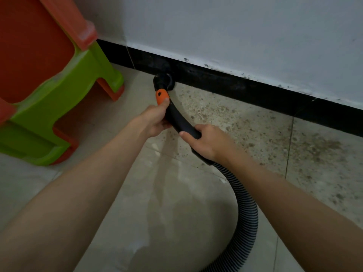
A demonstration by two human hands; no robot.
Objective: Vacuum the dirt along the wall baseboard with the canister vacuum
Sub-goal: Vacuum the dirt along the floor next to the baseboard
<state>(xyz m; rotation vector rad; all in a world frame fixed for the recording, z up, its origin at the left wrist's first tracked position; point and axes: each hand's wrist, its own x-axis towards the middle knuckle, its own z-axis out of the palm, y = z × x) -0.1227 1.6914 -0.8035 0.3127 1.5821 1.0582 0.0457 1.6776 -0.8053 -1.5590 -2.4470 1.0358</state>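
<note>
Your left hand (157, 120) and right hand (202, 140) both grip the wand (176, 118) | nozzle (163, 81) touching baseboard (255, 87) | risk: lifting it skips dirt (255, 130) beside baseboard.

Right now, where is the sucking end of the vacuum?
The black nozzle sits on the floor against the black baseboard, upper middle of the head view, just right of the green and orange stools.

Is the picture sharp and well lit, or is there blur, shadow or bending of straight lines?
Head view: dim, flat light; soft overall, stools blurred at left; the baseboard bows slightly from the wide lens; the black nozzle merges with it; faint sheen on the floor.
</note>
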